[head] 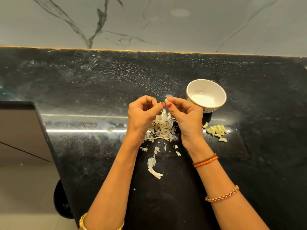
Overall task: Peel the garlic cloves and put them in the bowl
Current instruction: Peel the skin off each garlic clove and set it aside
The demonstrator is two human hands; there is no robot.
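My right hand [184, 117] pinches a small pale garlic clove [166, 101] between thumb and fingertips, above a heap of white garlic skins [162, 126]. My left hand [142, 113] is curled close beside it, fingertips almost touching the clove; whether it holds a bit of skin is hidden. A white bowl [216, 87] stands just right of my right hand and looks empty inside. Several peeled cloves [216, 131] lie on the black counter in front of the bowl.
The black stone counter [83, 83] runs back to a grey marble wall [149, 22]. Loose skin scraps [154, 166] lie between my forearms. The counter's left edge drops to a cabinet and floor [20, 130].
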